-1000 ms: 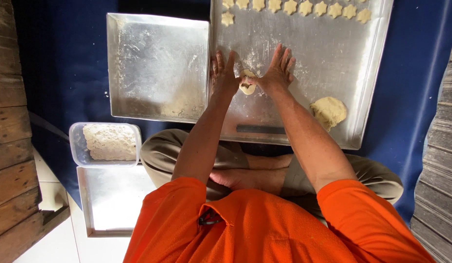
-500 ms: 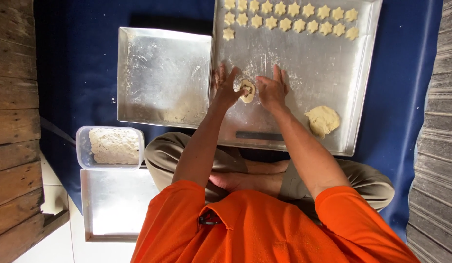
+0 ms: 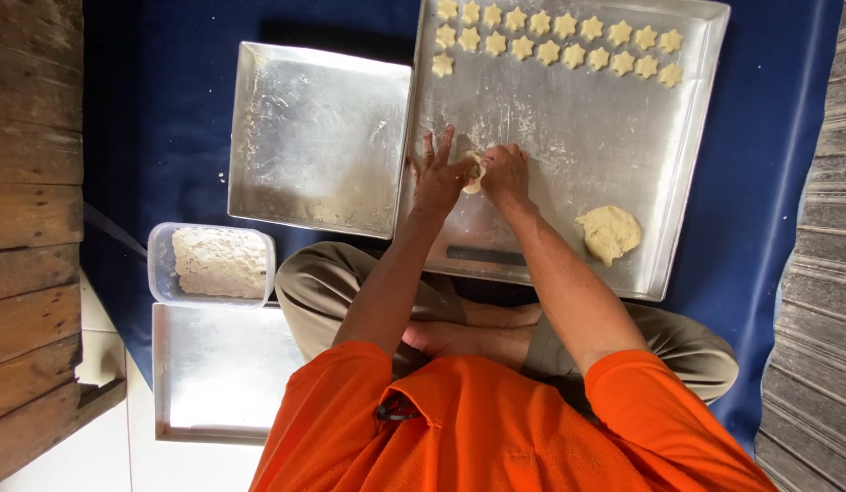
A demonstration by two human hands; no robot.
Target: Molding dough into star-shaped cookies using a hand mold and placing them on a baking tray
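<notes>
Sitting cross-legged over a dark blue cloth (image 3: 769,137), a person in an orange shirt (image 3: 496,428) worked at a large rectangular metal baking tray dusted with flour (image 3: 605,155). Left hand (image 3: 438,180): fingers spread, palm flat on the tray floor, its thumb side touching a small pale lump of dough (image 3: 475,173). Right hand (image 3: 505,175): fingers curled down onto the same lump from the other side; whether it pinched the dough or only pressed it could not be told, since the fingers hid the contact. The small lump lay between the two hands, near the tray's middle. Star-shaped pale dough pieces (image 3: 555,41) stood in two rows along the far edge, with one more starting a third row. A larger rounded mound of dough (image 3: 609,232) rested near the tray's right wall. Just beside the left, a second, smaller metal tray (image 3: 318,137) held only flour traces. Nearer the person sat a clear plastic tub of floury dough (image 3: 214,262) and, touching it, a third flat metal tray (image 3: 214,374). Risk, as judged: the soft lump might stick to the fingers or tear if pressed unevenly, and a wide sweep of either hand might smear the flour.
</notes>
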